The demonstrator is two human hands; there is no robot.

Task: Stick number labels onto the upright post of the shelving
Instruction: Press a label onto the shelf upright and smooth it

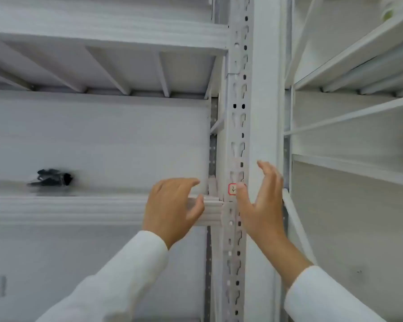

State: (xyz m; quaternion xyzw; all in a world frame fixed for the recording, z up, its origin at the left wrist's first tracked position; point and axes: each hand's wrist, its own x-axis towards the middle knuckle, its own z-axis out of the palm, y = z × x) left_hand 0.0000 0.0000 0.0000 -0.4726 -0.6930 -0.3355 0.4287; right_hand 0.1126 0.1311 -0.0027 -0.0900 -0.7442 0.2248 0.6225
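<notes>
Looking thru the head cam, we've got both hands up at the white upright post (239, 126) of the shelving, the perforated strip w/ keyhole slots running top to bottom near mid-frame. One number label (232, 189), white w/ a red border and some dark handwriting we can't read, sits on the post's slotted face, just above where the shelf beam (79, 210) meets the post.

Our right hand (262, 205) is at the post, thumb (241, 194) laid over the label's right edge, touching it; the other fingers (269, 175) are straight and lightly spread, reaching up along the post's plain side face, holding nothing. Can't tell if those fingers touch the metal or float just off it.

Our left hand (172, 208) is in front of the beam end, just left of the post. Fingers loosely curled, thumb (197, 208) against the beam's front, index tip pointing toward the post. It holds nothing we can make out, and it's apart from the label.

Both arms wear white sleeves (116, 275) coming in from the bottom edge.

Rest of the view: a dark crumpled item (50, 177), blurry, lies on the shelf well left of the hands, near the back wall. Underside of the shelf above (102, 66) shows its ribs. A second white rack (349, 101) stands right of the post, w/ a pale roundish thing (387, 10) at the top right corner, too blurred to ID.
</notes>
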